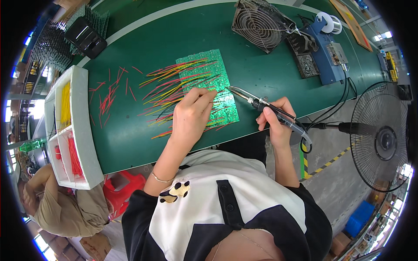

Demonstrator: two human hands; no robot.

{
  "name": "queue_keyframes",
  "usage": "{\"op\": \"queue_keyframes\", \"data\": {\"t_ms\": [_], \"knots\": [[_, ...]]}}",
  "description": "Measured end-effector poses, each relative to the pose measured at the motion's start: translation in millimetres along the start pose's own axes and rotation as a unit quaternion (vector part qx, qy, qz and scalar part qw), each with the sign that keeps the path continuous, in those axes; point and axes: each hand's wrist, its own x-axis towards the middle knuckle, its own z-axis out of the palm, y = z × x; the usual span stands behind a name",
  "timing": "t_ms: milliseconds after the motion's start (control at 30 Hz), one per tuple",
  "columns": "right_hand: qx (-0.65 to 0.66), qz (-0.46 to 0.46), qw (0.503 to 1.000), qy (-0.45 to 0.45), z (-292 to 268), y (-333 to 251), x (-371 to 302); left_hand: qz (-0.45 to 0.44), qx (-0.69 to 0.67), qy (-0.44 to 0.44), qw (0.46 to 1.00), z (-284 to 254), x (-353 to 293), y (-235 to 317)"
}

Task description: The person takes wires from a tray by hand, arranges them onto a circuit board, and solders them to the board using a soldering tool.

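A green panel of small circuit boards [220, 65] lies on the green bench in front of me. Rows of red, yellow and black wires [167, 93] stick out from it toward the left. Over the panel, my left hand [193, 114] is closed in a pinch, a thin wire at its fingertips; the hand hides part of the boards and wires. In my right hand [278, 124] is a soldering iron [283, 114], gripped by its handle. Its tip, with a thin metal tube alongside, points left at the panel, close to my left fingertips.
Loose red wires [109, 98] lie left of the panel, beside a white foam box [80, 126] of yellow and red wires. At the back stand a square fan [261, 26] and a blue soldering station [324, 56] with a solder spool [328, 22]. A pedestal fan [383, 139] stands right; another person [65, 204] sits left.
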Motion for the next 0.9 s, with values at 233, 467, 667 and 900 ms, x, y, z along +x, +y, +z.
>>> {"op": "queue_keyframes", "data": {"t_ms": [233,467,667,900], "knots": [[-0.010,-0.012,1.000,-0.010,-1,0,0,-0.011,0.006,-0.005,1.000,-2,1,5],[0.048,-0.037,0.998,-0.010,-9,6,2,0.008,0.003,0.002,1.000,-1,1,1],[0.031,-0.058,0.997,0.029,-7,3,9,-0.006,0.008,0.001,1.000,-1,4,4],[0.074,-0.071,0.988,0.115,5,-2,55,0.046,0.054,0.050,0.996,-2,20,-9]]}}
